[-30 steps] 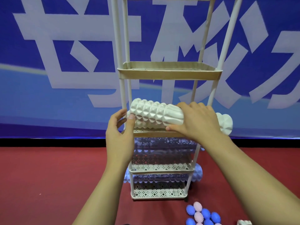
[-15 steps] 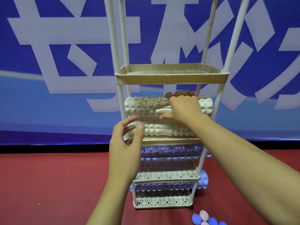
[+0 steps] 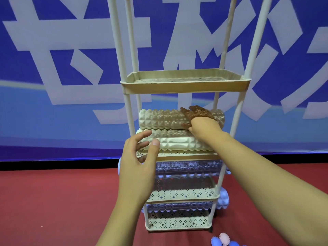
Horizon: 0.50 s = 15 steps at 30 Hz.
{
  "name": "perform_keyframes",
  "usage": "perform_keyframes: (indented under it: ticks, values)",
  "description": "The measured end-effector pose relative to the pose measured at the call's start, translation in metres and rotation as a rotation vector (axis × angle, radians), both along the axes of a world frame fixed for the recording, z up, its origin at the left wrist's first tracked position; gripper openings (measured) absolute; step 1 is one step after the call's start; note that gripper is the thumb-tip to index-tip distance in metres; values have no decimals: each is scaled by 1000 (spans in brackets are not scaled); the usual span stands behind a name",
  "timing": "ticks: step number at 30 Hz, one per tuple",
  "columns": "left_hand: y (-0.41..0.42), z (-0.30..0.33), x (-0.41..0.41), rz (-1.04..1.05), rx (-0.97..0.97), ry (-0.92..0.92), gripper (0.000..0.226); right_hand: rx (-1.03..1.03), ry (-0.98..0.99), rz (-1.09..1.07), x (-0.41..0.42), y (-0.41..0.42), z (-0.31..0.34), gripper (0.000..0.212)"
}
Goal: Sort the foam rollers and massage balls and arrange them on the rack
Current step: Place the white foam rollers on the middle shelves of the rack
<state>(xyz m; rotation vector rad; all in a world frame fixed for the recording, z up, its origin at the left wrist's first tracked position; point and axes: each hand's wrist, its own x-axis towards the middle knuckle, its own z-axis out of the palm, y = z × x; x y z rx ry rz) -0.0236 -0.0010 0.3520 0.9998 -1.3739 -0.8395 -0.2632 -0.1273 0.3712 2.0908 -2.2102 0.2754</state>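
**Seating second white roller on rack**

Upper white roller [image 3: 163,118] lies stacked on the lower white roller [image 3: 177,143], both on the rack [image 3: 184,86] tier below the bare tan tray. Right hand [image 3: 198,119] rests on the upper roller, fingers draped over it. Left hand [image 3: 140,157] hovers at the rack's front-left post, fingers spread, holding nothing. Advice: push roller back level, centred between posts; release slowly, it may roll forward.
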Motion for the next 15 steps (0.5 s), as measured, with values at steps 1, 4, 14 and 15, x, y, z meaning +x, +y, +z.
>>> perform_keyframes:
  ticks: [1, 4, 14, 15]
  values:
    - [0, 0, -1, -5, 1, -4, 21, -18, -13, 0, 2, 3, -1, 70]
    - [2, 0, -2, -22, -1, -10, 21, -11, -12, -26, 11, 21, 1, 55]
    - [15, 1, 7, -22, -53, -39, 23, -266, -234, 243, 42, 125, 19, 50]
    - [19, 1, 8, -31, -63, -41, 23, -274, -286, 266, 46, 141, 19, 48]
